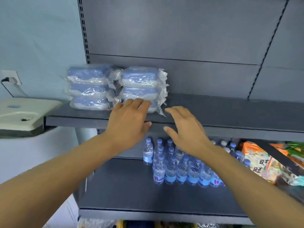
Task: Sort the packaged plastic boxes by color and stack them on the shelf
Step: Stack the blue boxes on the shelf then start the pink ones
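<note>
Upper shelf: dark grey metal shelf board (230,111) across the middle of the frame, slotted upright at upper left.
On upper shelf, left: two stacks of blue-lidded plastic boxes in clear wrap, side by side and touching; left stack (88,88), right stack (141,86), three boxes each, bottom boxes on the board.
Lower shelf: second dark grey metal board (125,191) at lower centre.
On lower shelf: clear water bottles with blue caps and labels (177,168) in rows at centre right; orange and green snack bags (263,163) at far right.

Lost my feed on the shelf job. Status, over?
Left hand open, fingers touching bottom box of right stack. Right hand open, holding nothing. Two stacks of three blue boxes on shelf. Nothing in the way.
</note>
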`<state>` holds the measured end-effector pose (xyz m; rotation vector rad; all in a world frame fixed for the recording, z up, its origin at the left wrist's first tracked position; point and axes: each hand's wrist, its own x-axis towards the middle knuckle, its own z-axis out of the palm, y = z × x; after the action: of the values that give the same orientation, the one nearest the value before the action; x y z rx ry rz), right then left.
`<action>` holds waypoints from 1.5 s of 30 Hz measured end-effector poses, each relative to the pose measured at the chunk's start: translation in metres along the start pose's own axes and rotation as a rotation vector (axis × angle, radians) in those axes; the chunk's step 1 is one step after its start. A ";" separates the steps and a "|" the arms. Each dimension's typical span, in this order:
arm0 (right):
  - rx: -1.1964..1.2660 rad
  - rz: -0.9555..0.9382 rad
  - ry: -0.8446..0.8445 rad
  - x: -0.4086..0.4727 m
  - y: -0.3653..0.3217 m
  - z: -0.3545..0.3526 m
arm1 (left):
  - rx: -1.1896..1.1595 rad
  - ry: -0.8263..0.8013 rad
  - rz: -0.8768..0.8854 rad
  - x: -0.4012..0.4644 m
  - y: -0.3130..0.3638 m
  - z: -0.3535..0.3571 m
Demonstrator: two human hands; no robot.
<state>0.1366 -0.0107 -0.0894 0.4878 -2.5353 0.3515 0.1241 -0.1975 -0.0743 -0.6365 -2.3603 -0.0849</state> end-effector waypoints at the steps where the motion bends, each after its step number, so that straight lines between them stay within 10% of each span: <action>1: 0.008 0.019 -0.050 -0.016 0.000 0.006 | -0.036 -0.046 -0.033 -0.015 0.012 0.003; 16: 0.034 0.369 -0.627 -0.237 0.016 0.100 | -0.302 -0.806 -0.241 -0.210 0.101 0.109; 31: 0.059 0.611 -0.976 -0.398 0.084 0.203 | -0.519 -1.188 -0.281 -0.333 0.162 0.216; 45: 0.080 0.400 -1.111 -0.487 0.138 0.364 | -0.508 -1.221 -0.485 -0.437 0.266 0.317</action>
<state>0.3038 0.1212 -0.6749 0.2018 -3.7312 0.3885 0.3400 -0.0767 -0.6228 -0.3276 -3.7006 -0.6979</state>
